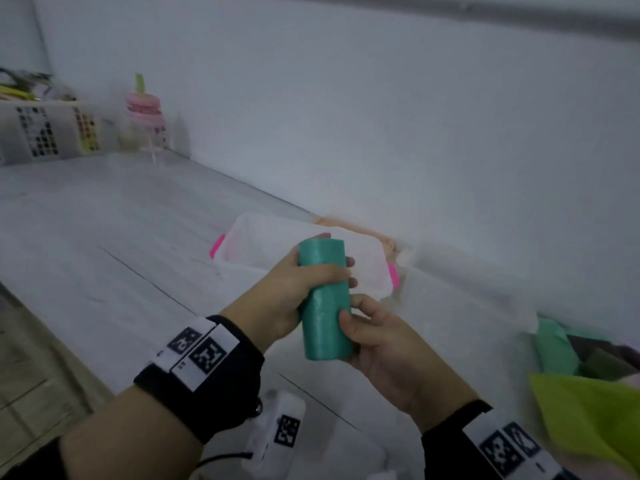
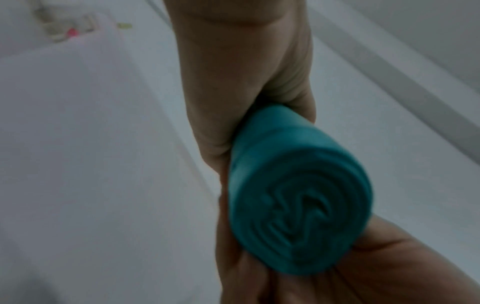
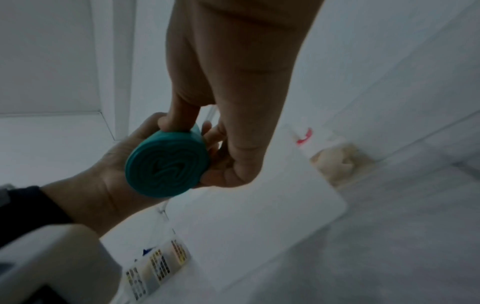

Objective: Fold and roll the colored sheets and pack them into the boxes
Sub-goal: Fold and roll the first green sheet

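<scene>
From the head view, the left hand [image 1: 284, 292] wraps the upper part of the teal rolled sheet [image 1: 325, 299], fingers curled tight around it, while the right hand [image 1: 384, 344] clasps the lower end; the roll is held in the air above the white worktop [image 1: 104, 237], just in front of a clear box with pink clips [image 1: 367, 265]. Loose colored sheets [image 1: 595, 410] lie at right.

The left wrist view shows the roll's spiral end [image 2: 306, 207].

The right wrist view shows both hands clamped on it.

Pale wood-grain table [image 1: 104, 220]: clear box with pink latches [image 1: 242, 244] at far edge; perforated basket [image 1: 45, 133] far-left corner; lime sheet [image 1: 588, 417] right edge.
</scene>
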The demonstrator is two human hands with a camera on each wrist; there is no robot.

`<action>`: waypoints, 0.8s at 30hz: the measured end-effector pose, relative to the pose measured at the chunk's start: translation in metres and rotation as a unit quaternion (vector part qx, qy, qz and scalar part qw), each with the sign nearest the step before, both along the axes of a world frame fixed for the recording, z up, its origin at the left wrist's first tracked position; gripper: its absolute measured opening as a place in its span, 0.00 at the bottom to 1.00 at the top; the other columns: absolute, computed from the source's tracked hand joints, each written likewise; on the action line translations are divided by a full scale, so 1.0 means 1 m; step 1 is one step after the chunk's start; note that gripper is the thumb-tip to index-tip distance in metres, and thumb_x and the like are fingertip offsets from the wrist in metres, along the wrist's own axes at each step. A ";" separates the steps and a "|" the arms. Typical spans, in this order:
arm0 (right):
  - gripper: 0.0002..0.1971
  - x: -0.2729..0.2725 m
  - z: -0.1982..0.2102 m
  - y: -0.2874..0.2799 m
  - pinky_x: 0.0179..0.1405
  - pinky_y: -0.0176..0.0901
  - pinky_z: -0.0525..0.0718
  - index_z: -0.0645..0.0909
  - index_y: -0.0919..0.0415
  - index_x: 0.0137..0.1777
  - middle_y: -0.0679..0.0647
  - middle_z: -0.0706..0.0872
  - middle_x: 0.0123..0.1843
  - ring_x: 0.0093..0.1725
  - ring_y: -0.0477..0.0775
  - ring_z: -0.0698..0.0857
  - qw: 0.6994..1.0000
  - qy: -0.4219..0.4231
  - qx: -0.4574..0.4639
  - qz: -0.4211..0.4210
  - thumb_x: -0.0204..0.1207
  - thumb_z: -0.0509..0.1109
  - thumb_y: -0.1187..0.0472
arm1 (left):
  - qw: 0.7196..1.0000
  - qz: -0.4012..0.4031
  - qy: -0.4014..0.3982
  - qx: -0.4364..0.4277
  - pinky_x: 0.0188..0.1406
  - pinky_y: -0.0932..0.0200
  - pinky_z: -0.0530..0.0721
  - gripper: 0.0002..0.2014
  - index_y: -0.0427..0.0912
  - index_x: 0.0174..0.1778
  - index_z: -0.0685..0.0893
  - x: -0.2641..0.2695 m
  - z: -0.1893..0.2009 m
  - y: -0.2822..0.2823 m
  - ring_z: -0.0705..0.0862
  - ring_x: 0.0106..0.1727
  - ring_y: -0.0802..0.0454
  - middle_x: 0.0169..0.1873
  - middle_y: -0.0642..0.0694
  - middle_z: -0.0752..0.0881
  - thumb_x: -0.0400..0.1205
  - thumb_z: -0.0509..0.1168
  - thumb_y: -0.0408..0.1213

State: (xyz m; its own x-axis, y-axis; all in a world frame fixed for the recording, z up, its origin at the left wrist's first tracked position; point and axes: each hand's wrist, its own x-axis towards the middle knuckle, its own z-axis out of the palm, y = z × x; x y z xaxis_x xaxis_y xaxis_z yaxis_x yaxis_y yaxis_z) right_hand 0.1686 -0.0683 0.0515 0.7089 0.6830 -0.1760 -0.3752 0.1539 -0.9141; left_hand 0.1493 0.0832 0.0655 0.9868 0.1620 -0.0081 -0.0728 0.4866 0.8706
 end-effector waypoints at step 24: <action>0.15 0.070 -0.030 0.195 0.32 0.33 0.79 0.81 0.61 0.60 0.48 0.81 0.39 0.37 0.48 0.83 0.743 -0.290 -0.600 0.063 0.77 0.70 0.55 | 0.915 0.134 0.080 0.371 0.19 0.78 0.72 0.05 0.49 0.45 0.74 0.030 -0.046 0.144 0.78 0.36 0.59 0.40 0.50 0.80 0.77 0.64 0.37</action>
State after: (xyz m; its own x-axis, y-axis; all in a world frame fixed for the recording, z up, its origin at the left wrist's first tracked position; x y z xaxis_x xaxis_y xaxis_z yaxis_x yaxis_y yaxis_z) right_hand 0.2382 0.1262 0.0214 0.8464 0.3498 -0.4015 0.1941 -0.9048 -0.3790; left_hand 0.1789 0.2275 0.0197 0.9067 0.4171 0.0621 0.0539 -0.2605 0.9640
